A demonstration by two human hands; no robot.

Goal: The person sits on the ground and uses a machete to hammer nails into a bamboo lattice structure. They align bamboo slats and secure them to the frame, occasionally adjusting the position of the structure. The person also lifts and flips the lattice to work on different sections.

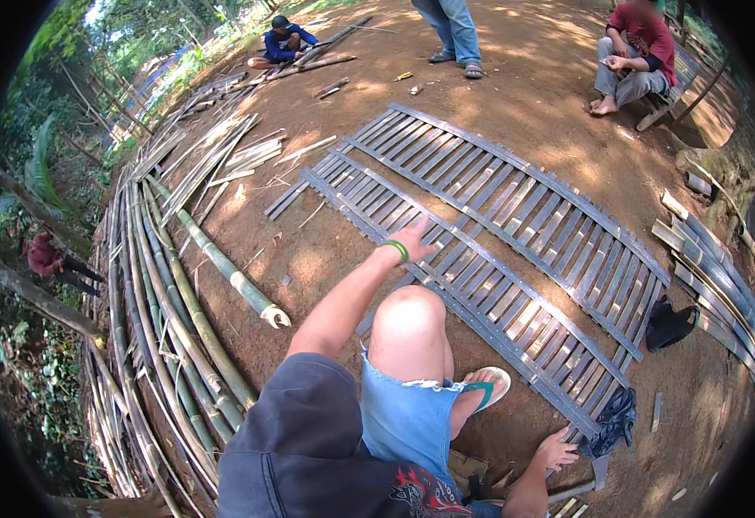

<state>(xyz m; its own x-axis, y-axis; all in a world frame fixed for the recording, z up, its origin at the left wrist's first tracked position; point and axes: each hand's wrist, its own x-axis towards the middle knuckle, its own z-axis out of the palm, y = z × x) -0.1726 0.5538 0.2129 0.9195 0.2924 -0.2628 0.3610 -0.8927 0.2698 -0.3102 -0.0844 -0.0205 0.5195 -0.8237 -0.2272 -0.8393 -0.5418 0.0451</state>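
Two long dark slatted panels lie side by side on the ground, a far panel [516, 164] and a near panel [516, 358], their pale-patched slats fixed across long rails. My left hand [411, 239], with a green and yellow wristband [396, 251], reaches over the near panel's left part. Its fingers are spread and hold nothing; whether they press on the slats I cannot tell. Low at the near panel's right end, my right hand [555, 450] is beside the rail's tip, fingers apart. A crumpled black plastic bag [612, 423] lies next to it.
Long bamboo poles [166, 302] are piled on the left, with a thick bamboo pole [231, 272] nearer me. Split strips [213, 155] lie beyond. Curved bamboo pieces [714, 285] and a black bag [671, 325] are right. Seated people [287, 43] [641, 56] and a standing person [453, 30] are farther off.
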